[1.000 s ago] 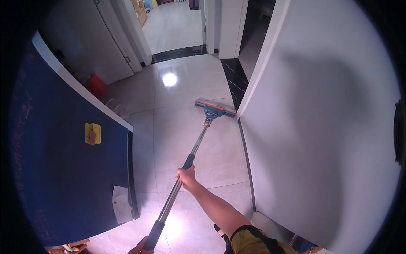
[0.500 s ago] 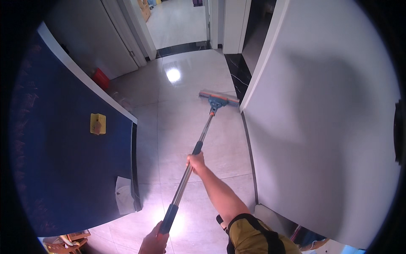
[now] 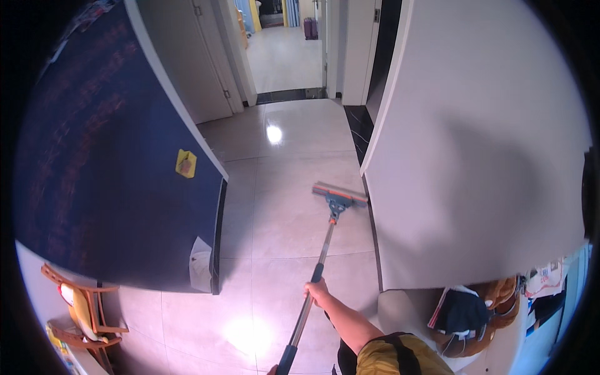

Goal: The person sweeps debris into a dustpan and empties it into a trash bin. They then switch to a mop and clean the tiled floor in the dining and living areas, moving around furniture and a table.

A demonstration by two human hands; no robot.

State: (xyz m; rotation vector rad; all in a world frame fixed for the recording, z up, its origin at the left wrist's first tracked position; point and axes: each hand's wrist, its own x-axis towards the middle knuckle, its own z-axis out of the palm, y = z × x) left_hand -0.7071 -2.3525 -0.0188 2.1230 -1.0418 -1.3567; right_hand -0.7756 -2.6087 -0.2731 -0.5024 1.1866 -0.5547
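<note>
A mop with a long metal pole and a wide teal-and-orange head [image 3: 339, 199] stretches away from me over the pale floor. Its head lies flat on the tiles, the right end close to the foot of the white wall. Halfway up the pole, my right hand [image 3: 317, 292] is wrapped round it just below a dark grip collar. My left hand [image 3: 272, 370] is at the dark lower grip, mostly cut off by the bottom edge of the view; only a small part of it shows beside the handle.
A dark blue wall panel [image 3: 137, 206] with a yellow holder [image 3: 186, 164] bounds the left; a white wall [image 3: 481, 156] bounds the right. Ahead are doorways and a purple suitcase [image 3: 310, 29]. A wooden chair [image 3: 94, 312] stands lower left; a brown plush toy [image 3: 500, 290] sits lower right.
The mop head has come back toward me along the right wall. My right hand has moved lower and right in view, and my left hand has mostly slipped below the edge. The view has tilted up.
</note>
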